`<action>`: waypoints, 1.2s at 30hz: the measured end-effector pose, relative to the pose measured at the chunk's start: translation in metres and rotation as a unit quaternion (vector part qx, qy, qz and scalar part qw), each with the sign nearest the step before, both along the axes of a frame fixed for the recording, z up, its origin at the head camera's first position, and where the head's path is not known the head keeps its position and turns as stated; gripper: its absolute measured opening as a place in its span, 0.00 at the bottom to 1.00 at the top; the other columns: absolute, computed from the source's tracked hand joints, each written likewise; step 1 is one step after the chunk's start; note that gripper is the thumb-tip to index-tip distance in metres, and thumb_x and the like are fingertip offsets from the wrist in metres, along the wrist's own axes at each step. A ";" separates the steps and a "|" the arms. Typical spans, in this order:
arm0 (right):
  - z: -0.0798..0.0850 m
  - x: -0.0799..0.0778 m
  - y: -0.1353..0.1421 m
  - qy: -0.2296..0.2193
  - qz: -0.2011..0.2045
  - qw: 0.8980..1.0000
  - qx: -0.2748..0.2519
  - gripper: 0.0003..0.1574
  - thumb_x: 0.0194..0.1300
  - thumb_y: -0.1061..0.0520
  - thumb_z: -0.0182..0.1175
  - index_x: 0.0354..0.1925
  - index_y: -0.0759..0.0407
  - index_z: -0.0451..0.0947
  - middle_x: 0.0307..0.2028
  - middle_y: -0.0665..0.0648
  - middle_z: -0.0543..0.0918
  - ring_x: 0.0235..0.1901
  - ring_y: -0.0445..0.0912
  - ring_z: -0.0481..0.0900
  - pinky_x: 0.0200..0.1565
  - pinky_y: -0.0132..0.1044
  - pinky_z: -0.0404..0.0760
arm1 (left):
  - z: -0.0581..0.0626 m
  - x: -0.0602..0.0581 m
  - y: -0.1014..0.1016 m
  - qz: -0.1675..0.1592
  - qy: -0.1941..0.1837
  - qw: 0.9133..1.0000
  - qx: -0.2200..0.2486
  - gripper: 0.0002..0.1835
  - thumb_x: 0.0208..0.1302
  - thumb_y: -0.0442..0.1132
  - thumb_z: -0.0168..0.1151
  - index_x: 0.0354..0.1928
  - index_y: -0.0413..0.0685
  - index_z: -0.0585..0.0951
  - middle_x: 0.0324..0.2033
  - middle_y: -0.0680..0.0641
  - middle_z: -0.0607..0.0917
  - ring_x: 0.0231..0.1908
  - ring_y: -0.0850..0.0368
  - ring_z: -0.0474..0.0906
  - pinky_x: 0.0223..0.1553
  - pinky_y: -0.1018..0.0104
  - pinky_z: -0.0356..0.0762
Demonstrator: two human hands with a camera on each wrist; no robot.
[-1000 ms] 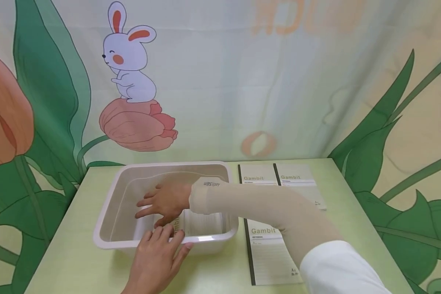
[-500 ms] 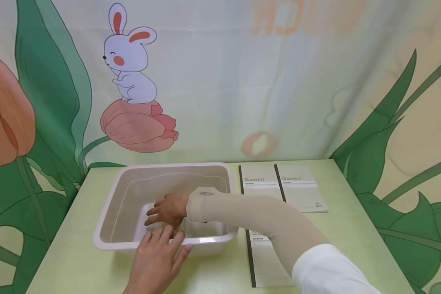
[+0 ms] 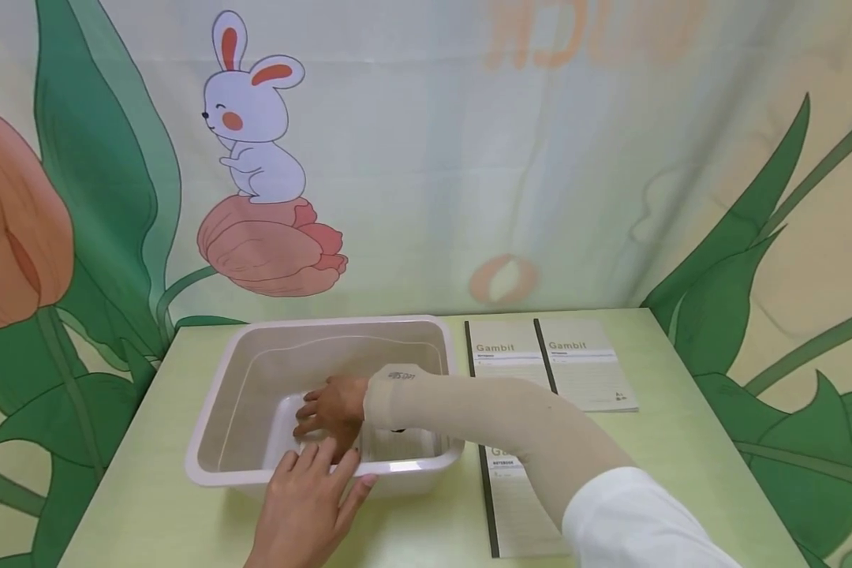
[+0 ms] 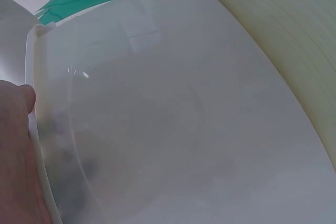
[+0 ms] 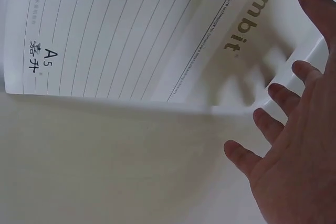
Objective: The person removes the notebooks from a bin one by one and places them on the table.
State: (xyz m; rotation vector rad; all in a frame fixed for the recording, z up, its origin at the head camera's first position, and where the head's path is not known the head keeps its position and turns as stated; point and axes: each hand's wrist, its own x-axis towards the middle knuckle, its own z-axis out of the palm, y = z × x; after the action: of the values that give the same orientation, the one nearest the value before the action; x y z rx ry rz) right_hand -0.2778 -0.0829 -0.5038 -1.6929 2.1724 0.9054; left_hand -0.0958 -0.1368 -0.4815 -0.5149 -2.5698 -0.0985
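A beige plastic bin (image 3: 412,465) sits at the table's left-centre. My left hand (image 3: 301,498) holds its front rim, fingertips over the inner side and thumb outside. In the left wrist view, that hand (image 4: 18,145) lies at the edge beside the bin's smooth wall (image 4: 173,103). Inside the bin, my right hand (image 3: 335,409) reaches down with its fingers spread. The right wrist view shows this hand (image 5: 294,124) at the titled end of a Gambit A5 notebook (image 5: 131,40), which lies in the bin beside its wall. My forearm partly hides the notebook in the head view.
Right of the bin, two Gambit notebooks, a left one (image 3: 506,341) and a right one (image 3: 589,371), lie side by side at the back of the green table (image 3: 689,442). Another notebook (image 3: 528,517) lies nearer the front, partly under my right arm. A printed curtain (image 3: 412,173) hangs behind.
My right hand has sunk deeper into the bin and shifted slightly right, over the notebook. The left hand stays at the front rim.
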 end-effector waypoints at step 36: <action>0.000 0.002 -0.011 0.071 0.079 0.994 -0.012 0.38 0.59 0.24 0.54 0.65 0.25 0.60 0.62 0.39 0.71 0.61 0.39 0.64 0.57 0.41 0.66 | 0.000 0.001 -0.001 -0.001 0.003 1.000 0.013 0.24 0.73 0.64 0.40 0.39 0.54 0.76 0.33 0.51 0.75 0.35 0.50 0.75 0.38 0.57 0.68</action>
State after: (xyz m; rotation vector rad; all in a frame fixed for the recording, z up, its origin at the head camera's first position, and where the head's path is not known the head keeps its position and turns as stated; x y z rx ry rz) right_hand -0.2755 -0.0941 -0.5033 -1.8878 2.1692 1.0737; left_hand -0.0947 -0.1374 -0.4813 -0.5066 -2.5589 -0.1292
